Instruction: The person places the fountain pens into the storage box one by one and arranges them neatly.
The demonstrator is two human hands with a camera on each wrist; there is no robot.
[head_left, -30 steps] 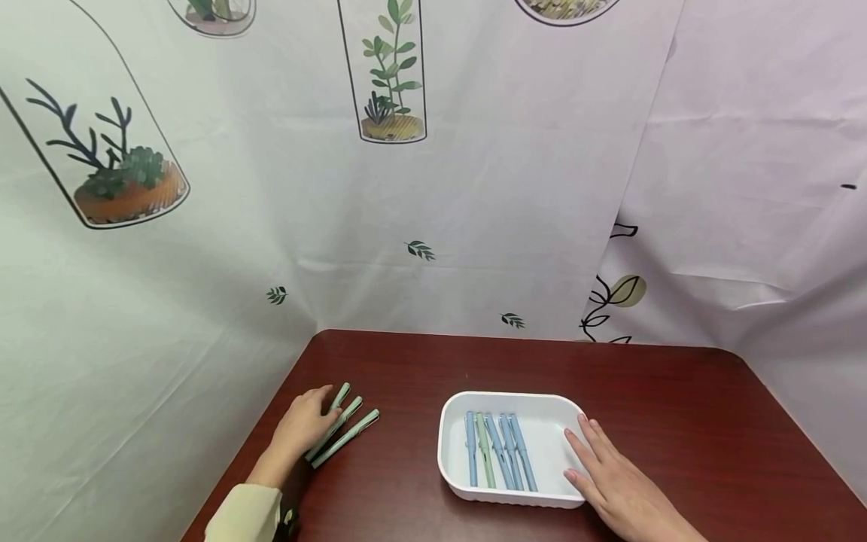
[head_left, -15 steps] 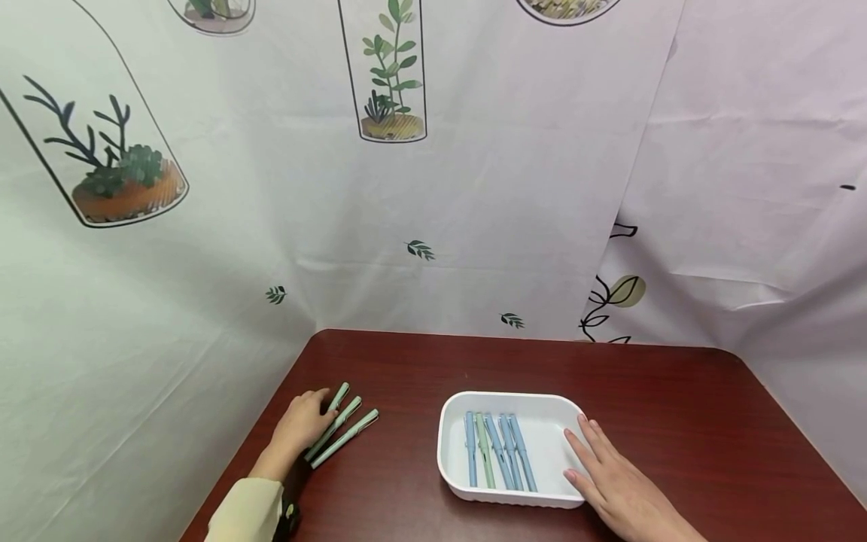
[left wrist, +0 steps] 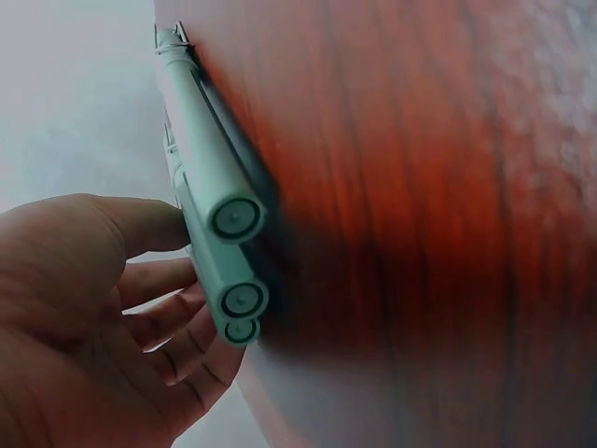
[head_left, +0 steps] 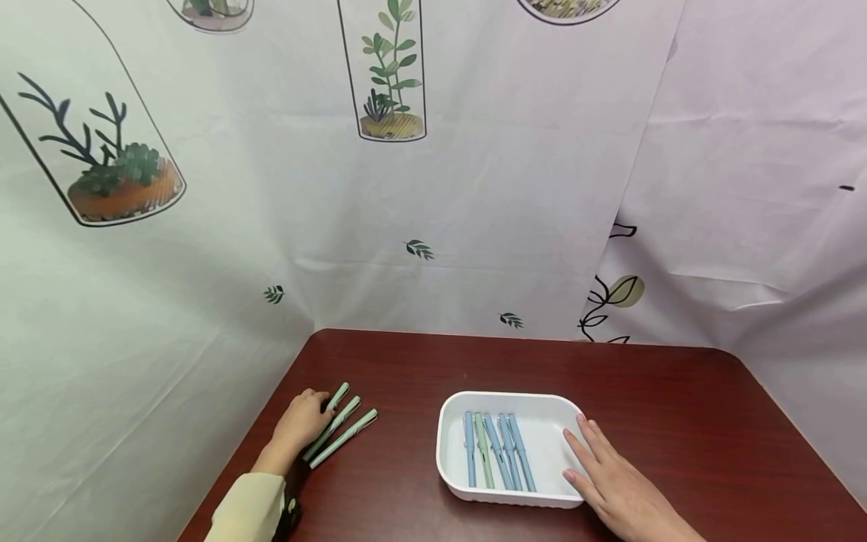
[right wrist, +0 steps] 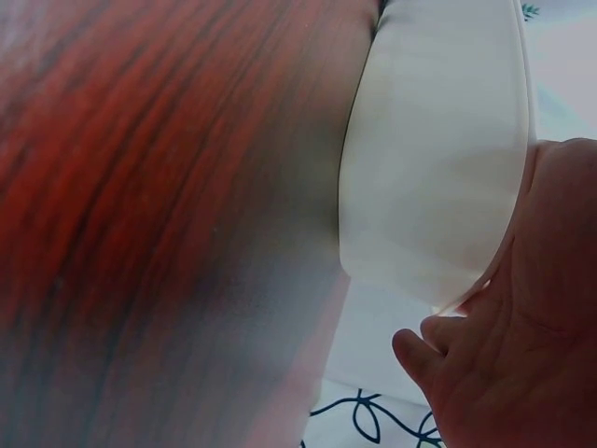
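Three pale green pens lie slanted at the table's left: a far pen (head_left: pixel 338 396), a middle pen (head_left: pixel 344 420) and a near pen (head_left: pixel 345 439). My left hand (head_left: pixel 298 425) pinches the far pen between thumb and fingers. In the left wrist view the thumb tip disappears behind the middle pen (left wrist: pixel 210 266), and the fingers (left wrist: pixel 219 364) curl below the far pen's end (left wrist: pixel 242 331). A white tray (head_left: pixel 558 452) holds a green pen (head_left: pixel 484 452) among several blue pens (head_left: pixel 497 452). Against its right rim, my right hand (head_left: pixel 623 485) rests with fingers spread.
The dark red-brown table (head_left: pixel 400 369) has rounded back corners. Behind it and on both sides hangs a white cloth (head_left: pixel 508 188) printed with plants. A cream sleeve (head_left: pixel 247 508) and a dark band (head_left: pixel 287 519) surround the left wrist.
My left fingertips have drawn down slightly around the far pen, which stays on the table. The right hand and the tray stay put, while the head view shifts very slightly.
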